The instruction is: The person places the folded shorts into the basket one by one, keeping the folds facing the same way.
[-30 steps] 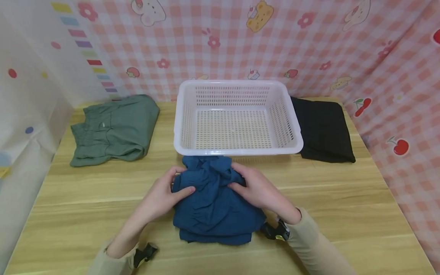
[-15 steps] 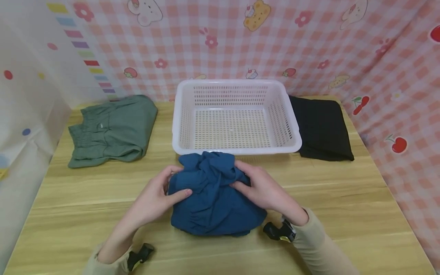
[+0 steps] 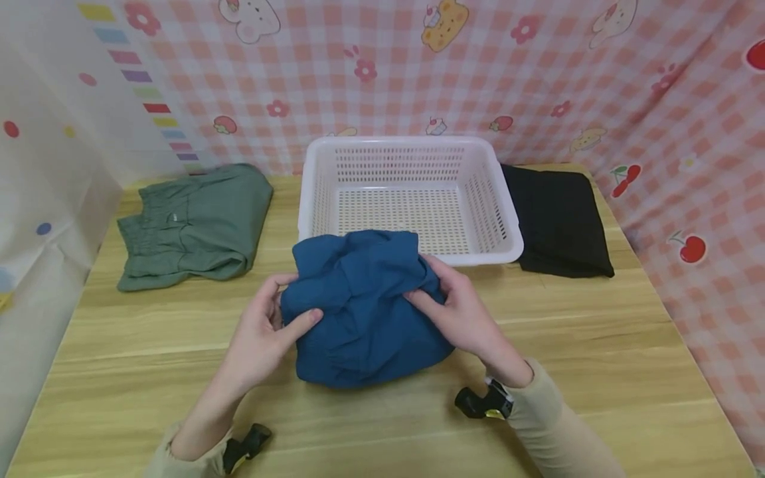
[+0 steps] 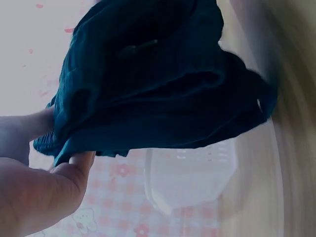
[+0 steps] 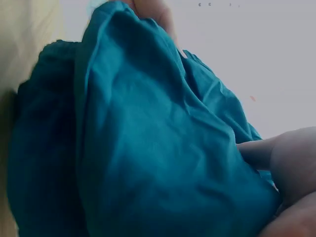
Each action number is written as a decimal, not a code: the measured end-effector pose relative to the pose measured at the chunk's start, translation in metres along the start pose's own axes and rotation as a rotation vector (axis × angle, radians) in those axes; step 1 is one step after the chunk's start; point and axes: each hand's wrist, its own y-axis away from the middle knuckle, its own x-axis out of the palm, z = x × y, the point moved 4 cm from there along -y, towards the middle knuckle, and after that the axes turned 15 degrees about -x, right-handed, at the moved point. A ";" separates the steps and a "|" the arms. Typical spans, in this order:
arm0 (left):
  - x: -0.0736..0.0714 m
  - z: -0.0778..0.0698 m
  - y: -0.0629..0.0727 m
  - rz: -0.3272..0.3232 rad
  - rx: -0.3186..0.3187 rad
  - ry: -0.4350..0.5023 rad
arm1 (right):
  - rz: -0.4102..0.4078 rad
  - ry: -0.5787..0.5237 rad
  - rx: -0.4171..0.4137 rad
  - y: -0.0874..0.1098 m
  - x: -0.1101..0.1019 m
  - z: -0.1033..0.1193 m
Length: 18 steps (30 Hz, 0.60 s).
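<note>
A folded pair of blue pants (image 3: 364, 312) is held up off the wooden table between both hands, its far edge overlapping the front rim of the white basket in the head view. My left hand (image 3: 263, 325) grips its left side, thumb on top and fingers underneath. On the right side, my right hand (image 3: 463, 312) pinches the cloth with its thumb in front. The left wrist view shows the pants (image 4: 148, 84) hanging in the air, with a gathered elastic edge near the hand. In the right wrist view, the cloth (image 5: 158, 138) fills most of the picture.
The white perforated basket (image 3: 508, 255) stands at the back middle of the table (image 3: 597, 372). Folded green pants (image 3: 203, 226) lie to its left. A folded black garment (image 3: 562, 222) lies against its right side. A pink checked cloth (image 3: 394, 99) hangs behind.
Both hands have raised the blue pants off the table and moved them forward, toward the basket's front rim. The basket and the other garments stay in place.
</note>
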 end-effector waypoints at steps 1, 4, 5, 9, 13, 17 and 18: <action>0.000 -0.001 0.000 -0.018 0.017 0.011 | -0.013 -0.012 0.003 0.000 0.000 0.000; -0.001 -0.006 0.000 -0.074 0.054 0.027 | -0.029 -0.033 0.009 0.001 -0.001 0.001; 0.000 -0.007 0.000 -0.087 0.059 0.035 | -0.032 -0.040 0.011 0.001 -0.002 0.001; -0.001 -0.016 -0.004 -0.144 0.076 0.033 | -0.051 -0.093 0.032 0.000 -0.006 0.006; -0.002 -0.025 -0.007 -0.188 0.102 0.039 | -0.092 -0.133 0.032 -0.004 -0.013 0.012; -0.003 -0.031 -0.008 -0.202 0.108 0.053 | -0.113 -0.074 0.020 -0.008 -0.018 0.016; -0.003 -0.032 -0.008 -0.200 0.106 0.057 | -0.117 -0.046 0.013 -0.009 -0.020 0.017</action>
